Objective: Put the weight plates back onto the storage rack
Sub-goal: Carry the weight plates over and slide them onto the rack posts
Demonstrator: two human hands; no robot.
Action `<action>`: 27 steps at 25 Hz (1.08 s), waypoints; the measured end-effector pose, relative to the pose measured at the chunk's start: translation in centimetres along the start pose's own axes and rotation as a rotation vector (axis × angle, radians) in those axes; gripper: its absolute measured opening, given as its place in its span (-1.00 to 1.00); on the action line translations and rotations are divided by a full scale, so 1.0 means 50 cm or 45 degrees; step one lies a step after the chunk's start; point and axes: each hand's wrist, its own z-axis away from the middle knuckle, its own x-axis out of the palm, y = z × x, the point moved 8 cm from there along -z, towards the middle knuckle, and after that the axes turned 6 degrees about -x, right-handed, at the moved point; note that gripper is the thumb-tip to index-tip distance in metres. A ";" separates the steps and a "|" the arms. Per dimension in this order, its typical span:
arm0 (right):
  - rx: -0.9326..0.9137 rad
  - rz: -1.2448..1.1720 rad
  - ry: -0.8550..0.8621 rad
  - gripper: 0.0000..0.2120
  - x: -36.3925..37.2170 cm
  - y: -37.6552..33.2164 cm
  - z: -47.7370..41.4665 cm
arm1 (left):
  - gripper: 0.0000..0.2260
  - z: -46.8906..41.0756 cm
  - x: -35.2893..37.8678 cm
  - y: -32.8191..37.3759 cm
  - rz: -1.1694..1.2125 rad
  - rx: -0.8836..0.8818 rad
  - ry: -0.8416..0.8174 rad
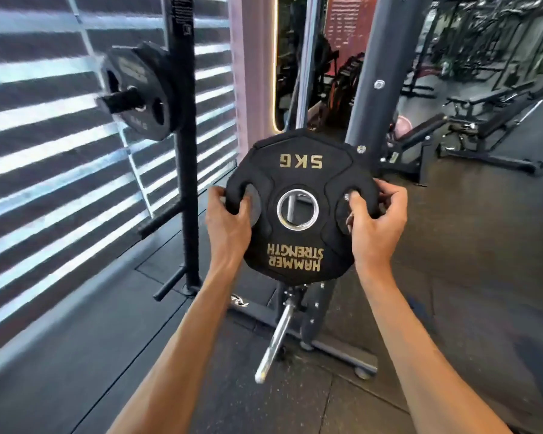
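I hold a black 5 kg weight plate [300, 170] with gold lettering, upside down, at the middle of the view. My left hand [228, 223] grips its left handle slot and my right hand [375, 223] grips the right one. The plate has a steel-ringed centre hole. To the upper left stands the black storage rack post [185, 170]. One of its pegs [119, 100] carries black plates [138, 92]. Two bare pegs stick out lower on the post, one [160, 219] at mid height and one [170, 283] near the floor.
A chrome bar sleeve [275, 339] angles up from a grey machine base [336, 352] just below the plate. A thick grey upright [380, 67] rises behind it. Striped window blinds [38, 151] fill the left. Benches and machines [483, 120] stand at the right back.
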 end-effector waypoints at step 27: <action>-0.224 -0.161 -0.058 -0.74 1.054 -0.015 0.126 | -0.81 -0.840 -0.585 -0.092 0.003 0.146 0.220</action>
